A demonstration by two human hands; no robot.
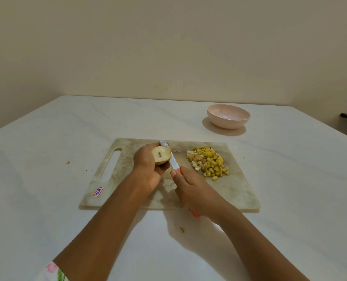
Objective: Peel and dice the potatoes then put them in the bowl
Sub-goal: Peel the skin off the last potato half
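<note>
Fingers [164, 169] of left hand [146, 167] hold potato [161, 155], right hand [196, 192] knife [174, 161]; diced pile [209, 162] beside, bowl [228, 118] beyond

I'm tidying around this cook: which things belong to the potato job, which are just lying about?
Job: potato in left hand, knife in right hand, diced pile, cutting board, pink bowl.
Lying about: left scrap, near scrap, sticker on the board.

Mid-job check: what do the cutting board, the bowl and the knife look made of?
Cutting board: pale, grey-veined, matte, stained; marble or marble-look plastic, cannot tell. Bowl: pink, smooth, soft sheen; likely plastic or melamine, possibly glazed ceramic. Knife: shiny grey blade, likely steel; orange handle, probably plastic.
</note>
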